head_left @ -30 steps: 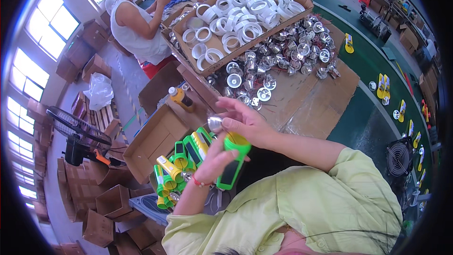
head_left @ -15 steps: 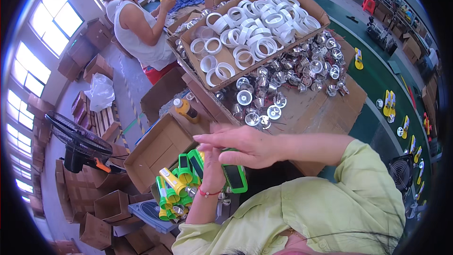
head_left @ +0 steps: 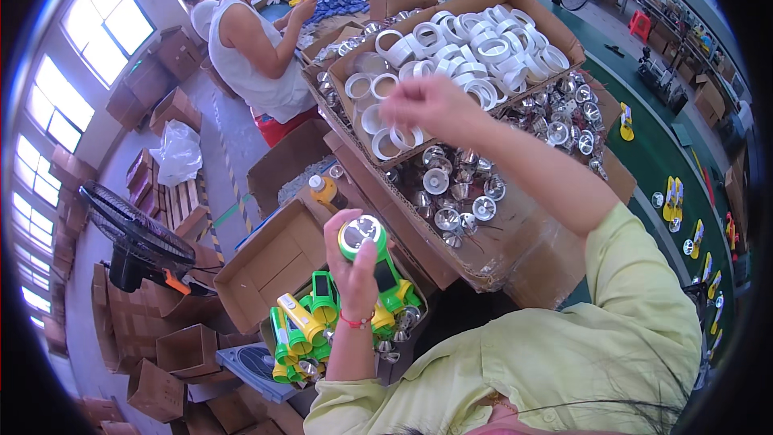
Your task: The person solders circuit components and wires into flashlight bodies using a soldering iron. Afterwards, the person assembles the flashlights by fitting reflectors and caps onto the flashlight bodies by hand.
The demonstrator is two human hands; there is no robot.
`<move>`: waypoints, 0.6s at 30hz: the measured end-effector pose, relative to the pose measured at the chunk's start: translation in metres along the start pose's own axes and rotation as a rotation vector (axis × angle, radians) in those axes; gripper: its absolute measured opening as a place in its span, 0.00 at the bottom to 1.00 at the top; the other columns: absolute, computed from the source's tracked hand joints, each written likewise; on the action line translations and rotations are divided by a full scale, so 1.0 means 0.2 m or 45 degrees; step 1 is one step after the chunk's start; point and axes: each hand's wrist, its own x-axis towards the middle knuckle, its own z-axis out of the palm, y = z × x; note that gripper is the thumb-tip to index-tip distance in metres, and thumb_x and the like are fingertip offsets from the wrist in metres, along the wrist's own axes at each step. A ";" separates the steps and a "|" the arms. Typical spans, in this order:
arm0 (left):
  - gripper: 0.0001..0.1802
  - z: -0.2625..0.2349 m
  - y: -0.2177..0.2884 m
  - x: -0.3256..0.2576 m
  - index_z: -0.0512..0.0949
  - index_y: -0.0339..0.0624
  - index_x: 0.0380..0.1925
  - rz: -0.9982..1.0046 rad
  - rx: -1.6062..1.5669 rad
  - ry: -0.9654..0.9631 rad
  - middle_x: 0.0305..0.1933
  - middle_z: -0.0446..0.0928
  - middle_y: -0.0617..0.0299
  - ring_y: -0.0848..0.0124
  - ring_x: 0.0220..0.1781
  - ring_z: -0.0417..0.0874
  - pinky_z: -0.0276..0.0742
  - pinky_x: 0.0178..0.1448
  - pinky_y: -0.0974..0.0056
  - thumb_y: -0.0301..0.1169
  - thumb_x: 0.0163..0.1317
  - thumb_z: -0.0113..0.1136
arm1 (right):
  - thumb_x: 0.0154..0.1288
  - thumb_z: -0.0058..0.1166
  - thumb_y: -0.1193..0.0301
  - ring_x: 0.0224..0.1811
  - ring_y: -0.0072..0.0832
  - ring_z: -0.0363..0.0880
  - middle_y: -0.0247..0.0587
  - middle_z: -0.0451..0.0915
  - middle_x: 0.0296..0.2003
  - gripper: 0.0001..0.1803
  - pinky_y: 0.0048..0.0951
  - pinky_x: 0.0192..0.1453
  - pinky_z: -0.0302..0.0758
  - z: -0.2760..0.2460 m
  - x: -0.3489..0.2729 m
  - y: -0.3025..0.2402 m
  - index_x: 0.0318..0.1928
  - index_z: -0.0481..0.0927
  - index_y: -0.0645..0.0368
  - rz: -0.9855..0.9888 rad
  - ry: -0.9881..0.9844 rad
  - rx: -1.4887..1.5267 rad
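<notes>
My left hand (head_left: pixel 352 270) grips a green flashlight body (head_left: pixel 369 248) upright, its round silver reflector facing up. My right hand (head_left: pixel 425 105) is stretched out over the cardboard box of white plastic rings (head_left: pixel 475 40), fingers bunched and blurred; whether it holds a ring I cannot tell. Beside that box lies a heap of shiny silver reflectors (head_left: pixel 491 169) in another open box. Below my left hand, a box holds several green and yellow flashlights (head_left: pixel 306 326).
A person in a white top (head_left: pixel 254 40) sits at the far left of the bench, hands on blue and yellow parts. An empty open carton (head_left: pixel 270 266) lies left of my hand. A black floor fan (head_left: pixel 133 234) and stacked cartons (head_left: pixel 165 354) stand on the left.
My right hand left the flashlight head and swung up and away to the box of white rings. The left hand kept the green flashlight and raised it slightly.
</notes>
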 end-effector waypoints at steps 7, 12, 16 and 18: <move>0.26 0.01 -0.04 -0.01 0.64 0.38 0.54 0.194 0.569 -0.267 0.43 0.73 0.61 0.75 0.41 0.75 0.72 0.46 0.70 0.31 0.54 0.57 | 0.52 0.64 0.65 0.25 0.13 0.71 0.30 0.76 0.22 0.13 0.19 0.30 0.69 0.10 -0.31 -0.06 0.28 0.77 0.62 0.339 -0.544 -0.082; 0.22 0.03 -0.04 0.01 0.66 0.37 0.51 0.074 0.163 -0.195 0.40 0.71 0.62 0.76 0.39 0.74 0.71 0.45 0.71 0.32 0.57 0.54 | 0.45 0.65 0.59 0.41 0.39 0.75 0.48 0.76 0.37 0.26 0.36 0.46 0.70 0.01 0.05 0.20 0.41 0.74 0.61 -0.341 -0.050 -0.807; 0.23 0.01 -0.04 -0.01 0.67 0.37 0.52 0.153 0.285 -0.193 0.44 0.70 0.61 0.76 0.41 0.74 0.74 0.45 0.70 0.34 0.57 0.54 | 0.49 0.62 0.60 0.47 0.39 0.73 0.50 0.74 0.43 0.22 0.34 0.52 0.69 0.04 0.10 0.22 0.42 0.75 0.59 0.116 -0.288 -1.101; 0.26 0.03 -0.03 -0.02 0.65 0.37 0.52 0.120 0.276 -0.171 0.38 0.73 0.59 0.73 0.37 0.76 0.74 0.42 0.69 0.40 0.58 0.53 | 0.51 0.61 0.63 0.47 0.39 0.73 0.48 0.74 0.43 0.19 0.34 0.51 0.69 0.01 0.01 0.14 0.41 0.76 0.58 -0.204 -0.040 -0.901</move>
